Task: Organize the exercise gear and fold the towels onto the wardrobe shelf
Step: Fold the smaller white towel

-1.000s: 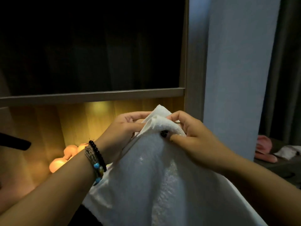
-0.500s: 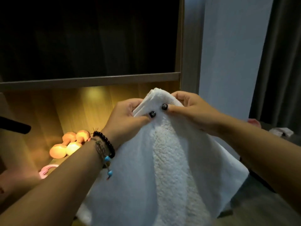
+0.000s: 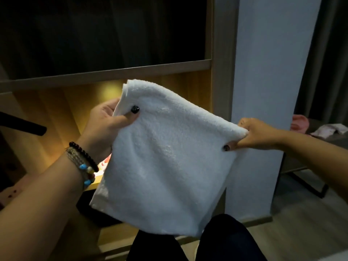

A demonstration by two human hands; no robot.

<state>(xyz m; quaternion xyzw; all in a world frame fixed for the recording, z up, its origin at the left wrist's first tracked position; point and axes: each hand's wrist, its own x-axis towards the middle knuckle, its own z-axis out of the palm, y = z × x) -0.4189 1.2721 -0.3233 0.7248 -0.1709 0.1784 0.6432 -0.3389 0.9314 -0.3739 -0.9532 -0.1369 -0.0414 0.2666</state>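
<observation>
The left hand (image 3: 105, 117) and right hand (image 3: 258, 134) are each pinching a top corner of the white terry-cloth towel (image 3: 165, 162), fingers curled tight. The towel is hanging in front of the lit wooden wardrobe shelf (image 3: 120, 71), its held edge sloping down toward the right hand; the left hand is nearer the shelf opening.

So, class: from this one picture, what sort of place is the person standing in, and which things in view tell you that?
Probably a bedroom or dressing area at home. A built-in wooden wardrobe with a lit shelf stands ahead, grey curtains hang on the right, and both hands hold up a white towel.
</observation>
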